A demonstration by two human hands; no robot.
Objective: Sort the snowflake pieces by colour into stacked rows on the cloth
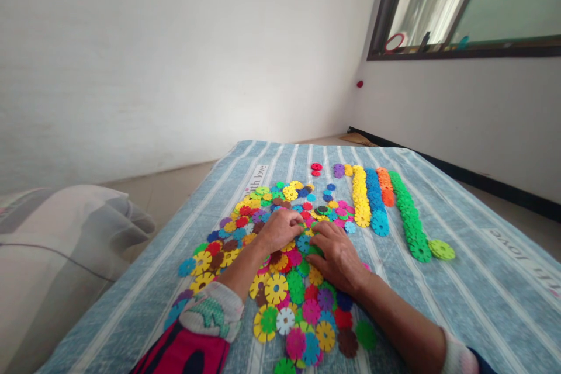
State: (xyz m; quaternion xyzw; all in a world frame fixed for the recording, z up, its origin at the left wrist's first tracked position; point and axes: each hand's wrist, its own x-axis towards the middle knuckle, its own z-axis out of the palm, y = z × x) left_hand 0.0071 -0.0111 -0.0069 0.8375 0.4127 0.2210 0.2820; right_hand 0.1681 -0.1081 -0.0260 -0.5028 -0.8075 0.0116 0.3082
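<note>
A heap of notched plastic discs [276,288] in many colours lies spread over a striped cloth. My left hand [280,231] rests low over the middle of the heap, fingers bent and close together; what they hold, if anything, is hidden. To its right, my right hand [339,254] lies on the heap with its fingers and thumb apart, touching discs. Right of the heap, overlapping discs form rows by colour: a yellow row [362,198], a blue row [374,198], a short orange row [384,186] and a long green row [409,216].
A lime disc [442,249] lies beside the green row's near end. Purple discs [339,170] and red discs [316,167] sit toward the far edge. The striped cloth [464,234] covers the surface. A pale draped fabric [65,257] is on the left; walls and a window [477,6] stand beyond.
</note>
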